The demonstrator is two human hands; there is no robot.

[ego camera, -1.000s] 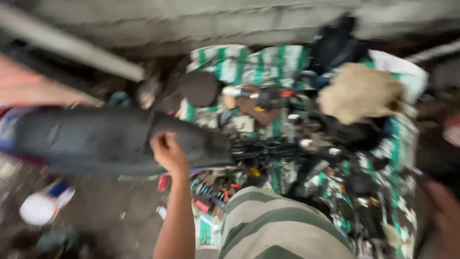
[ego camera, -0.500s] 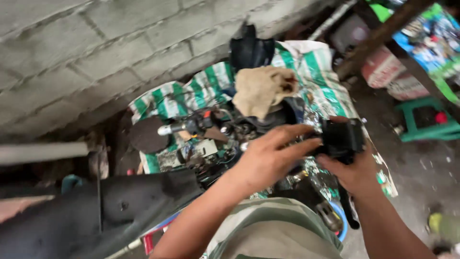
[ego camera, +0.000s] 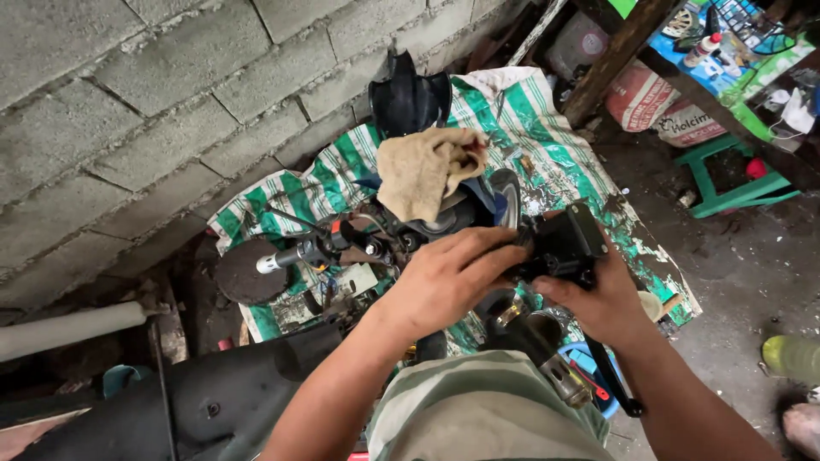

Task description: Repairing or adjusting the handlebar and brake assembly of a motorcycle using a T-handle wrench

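**Both hands on a black motorcycle part**

At far left a grey pipe (ego camera: 68,329) lies by the block wall (ego camera: 128,111). A handlebar grip (ego camera: 295,254) rests on the green-striped tarp (ego camera: 342,162), with a tan rag (ego camera: 424,171) draped over parts nearby. The left hand (ego camera: 448,277) closes its fingers on the black boxy part (ego camera: 564,243), held above the tarp. The right hand (ego camera: 602,299) clasps that part from below. A green stool (ego camera: 726,188) stands at right.

I saw 2 printed sacks (ego camera: 653,102) slumped together near the floor's far right edge, one reddish, one pale, and a small white bottle (ego camera: 696,49) with a red cap on the blue shelf (ego camera: 683,38).
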